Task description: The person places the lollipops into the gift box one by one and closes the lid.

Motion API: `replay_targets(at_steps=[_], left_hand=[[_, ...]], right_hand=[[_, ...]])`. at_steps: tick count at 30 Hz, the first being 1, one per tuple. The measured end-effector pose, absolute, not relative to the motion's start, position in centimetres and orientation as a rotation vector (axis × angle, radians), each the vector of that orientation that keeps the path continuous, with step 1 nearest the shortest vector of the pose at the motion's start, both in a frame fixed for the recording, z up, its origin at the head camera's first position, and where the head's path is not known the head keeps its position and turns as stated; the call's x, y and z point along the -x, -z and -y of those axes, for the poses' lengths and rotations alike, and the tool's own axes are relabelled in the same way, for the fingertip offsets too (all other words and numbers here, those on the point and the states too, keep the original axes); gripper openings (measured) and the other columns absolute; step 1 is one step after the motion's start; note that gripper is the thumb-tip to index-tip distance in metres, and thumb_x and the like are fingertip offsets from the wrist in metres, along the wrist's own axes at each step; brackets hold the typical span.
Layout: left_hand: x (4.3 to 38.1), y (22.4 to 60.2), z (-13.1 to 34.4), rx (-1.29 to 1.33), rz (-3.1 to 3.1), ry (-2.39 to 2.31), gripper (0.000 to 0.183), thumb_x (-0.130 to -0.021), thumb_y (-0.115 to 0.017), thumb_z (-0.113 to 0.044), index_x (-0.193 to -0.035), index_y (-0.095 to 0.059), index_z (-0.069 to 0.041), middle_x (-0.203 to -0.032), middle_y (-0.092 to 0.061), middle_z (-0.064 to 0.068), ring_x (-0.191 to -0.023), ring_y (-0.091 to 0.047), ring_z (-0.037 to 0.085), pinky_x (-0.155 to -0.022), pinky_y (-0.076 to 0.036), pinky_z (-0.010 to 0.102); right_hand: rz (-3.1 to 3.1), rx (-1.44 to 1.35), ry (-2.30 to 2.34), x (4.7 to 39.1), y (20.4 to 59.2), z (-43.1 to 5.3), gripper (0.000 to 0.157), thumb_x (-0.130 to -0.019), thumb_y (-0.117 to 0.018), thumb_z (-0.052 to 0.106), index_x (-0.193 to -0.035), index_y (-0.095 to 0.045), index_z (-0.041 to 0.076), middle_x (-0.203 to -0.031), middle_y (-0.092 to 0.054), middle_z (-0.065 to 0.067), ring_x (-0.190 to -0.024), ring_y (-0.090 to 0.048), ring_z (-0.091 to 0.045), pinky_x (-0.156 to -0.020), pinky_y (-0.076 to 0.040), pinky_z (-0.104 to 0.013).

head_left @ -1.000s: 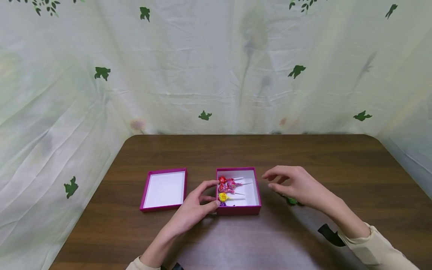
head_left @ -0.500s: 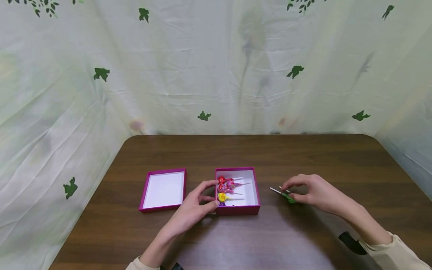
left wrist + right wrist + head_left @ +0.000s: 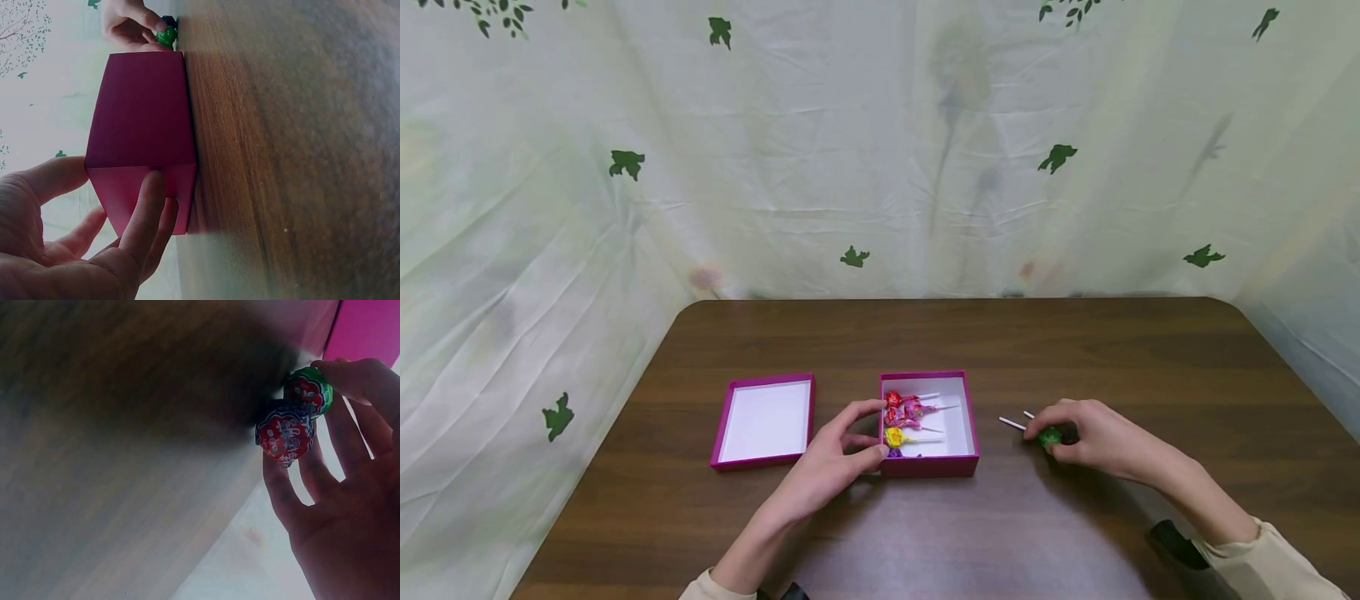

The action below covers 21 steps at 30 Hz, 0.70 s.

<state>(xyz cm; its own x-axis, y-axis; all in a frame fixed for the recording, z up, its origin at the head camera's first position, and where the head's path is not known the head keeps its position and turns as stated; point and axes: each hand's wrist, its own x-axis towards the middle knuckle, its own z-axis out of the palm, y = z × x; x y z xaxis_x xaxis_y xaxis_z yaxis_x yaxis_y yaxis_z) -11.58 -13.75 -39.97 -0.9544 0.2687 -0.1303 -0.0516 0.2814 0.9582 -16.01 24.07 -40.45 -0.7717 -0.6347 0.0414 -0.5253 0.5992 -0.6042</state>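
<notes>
My left hand (image 3: 823, 467) holds the left side of an open magenta box (image 3: 929, 468), its thumb near the front corner and the index finger farther back along the rim. Inside the white interior lie several wrapped lollipops: a red one (image 3: 892, 399), pink ones (image 3: 916, 410), a yellow one (image 3: 895, 437) and a partly hidden purple one (image 3: 896, 454). Right of the box, my right hand (image 3: 1101, 437) pinches a green-wrapped lollipop (image 3: 307, 390) between thumb and fingers. A dark-wrapped lollipop (image 3: 285, 434) is beside it, against the fingers. Two white sticks (image 3: 1012, 423) point toward the box.
The magenta lid (image 3: 767, 421) lies upturned left of the box, its white inside showing. All this is on a brown wooden table (image 3: 925, 333). Behind and beside the table hangs a pale curtain (image 3: 880, 150) with green leaf and bird shapes.
My right hand has moved right and down from beside the box to the green lollipop, and its fingers have closed around the wrapped head. The left hand and box have stayed put.
</notes>
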Motion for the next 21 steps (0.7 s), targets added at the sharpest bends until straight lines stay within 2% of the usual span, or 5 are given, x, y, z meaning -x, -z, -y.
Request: replay_targets(at_steps=[12, 21], left_hand=[[11.44, 39.95, 13.67, -0.209, -2.274, -1.765, 0.053, -0.089, -0.072, -0.014, -0.139, -0.052, -0.019, -0.146, -0.045, 0.009, -0.11, -0.061, 0.026, -0.078, -0.053, 0.034], [11.42, 39.97, 13.65, -0.218, -2.262, -1.778, 0.053, -0.09, -0.071, -0.013, -0.139, -0.052, -0.019, -0.146, -0.045, 0.01, -0.11, -0.061, 0.027, -0.078, -0.053, 0.034]], right_hand=[[-2.665, 1.08, 0.84, 16.0, 40.39, -24.58, 0.044, -0.077, -0.074, -0.003, -0.11, -0.068, 0.025, -0.114, -0.065, 0.012, -0.105, -0.059, -0.013, -0.084, -0.049, -0.034], [-2.665, 1.207, 0.845, 16.12, 40.62, -24.55, 0.046, -0.074, -0.074, -0.008, -0.108, -0.068, 0.022, -0.113, -0.065, 0.008, -0.102, -0.06, -0.013, -0.081, -0.05, -0.032]])
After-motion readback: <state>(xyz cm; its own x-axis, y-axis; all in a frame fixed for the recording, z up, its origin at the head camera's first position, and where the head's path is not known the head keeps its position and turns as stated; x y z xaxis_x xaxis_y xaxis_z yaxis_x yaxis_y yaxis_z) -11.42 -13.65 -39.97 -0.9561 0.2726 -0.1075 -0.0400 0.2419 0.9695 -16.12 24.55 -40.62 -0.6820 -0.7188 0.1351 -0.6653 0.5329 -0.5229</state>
